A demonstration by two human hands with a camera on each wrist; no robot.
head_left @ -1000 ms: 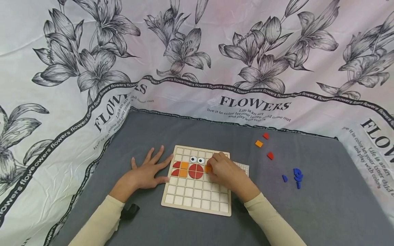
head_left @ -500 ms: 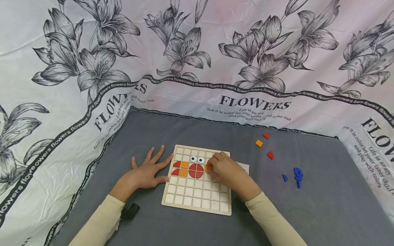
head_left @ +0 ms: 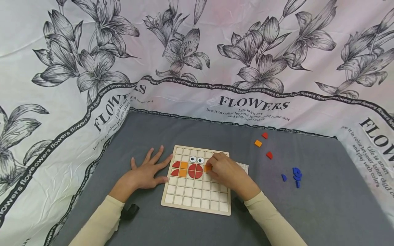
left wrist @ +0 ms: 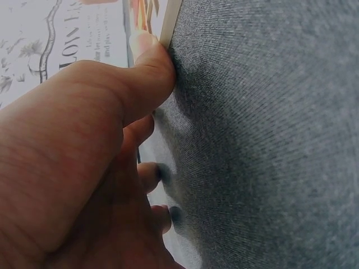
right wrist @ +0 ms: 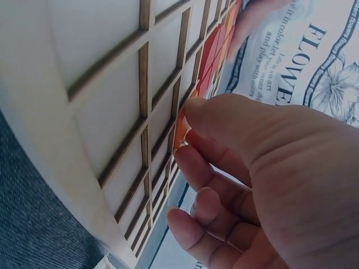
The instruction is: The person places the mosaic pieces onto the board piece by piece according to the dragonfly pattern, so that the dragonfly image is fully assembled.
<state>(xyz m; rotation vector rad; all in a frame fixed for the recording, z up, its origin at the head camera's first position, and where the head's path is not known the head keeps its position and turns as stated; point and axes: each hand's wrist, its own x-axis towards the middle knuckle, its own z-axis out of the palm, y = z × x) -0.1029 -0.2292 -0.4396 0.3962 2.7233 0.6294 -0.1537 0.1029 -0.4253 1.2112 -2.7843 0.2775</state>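
A wooden grid board point(head_left: 197, 198) lies on the grey cloth in the head view. My left hand point(head_left: 147, 174) rests at its left side, fingers spread, with the thumb point(left wrist: 147, 59) against the board's edge. Thumb and fingers of my right hand point(head_left: 227, 172) pinch an orange square tile point(head_left: 207, 168) at a cell right of the red circle point(head_left: 195, 171); the hand partly hides this tile. Two eye pieces point(head_left: 196, 159) sit above the circle. To its left are two orange squares point(head_left: 183, 169) and two red quarter-round pieces point(head_left: 175, 168).
Two red pieces point(head_left: 269, 155) and an orange square point(head_left: 258, 143) lie loose at the back right. Several blue pieces point(head_left: 297, 174) are nearer on that side. A white gridded sheet point(head_left: 244, 167) shows behind the right hand. A flowered cloth point(head_left: 184, 95) stands behind.
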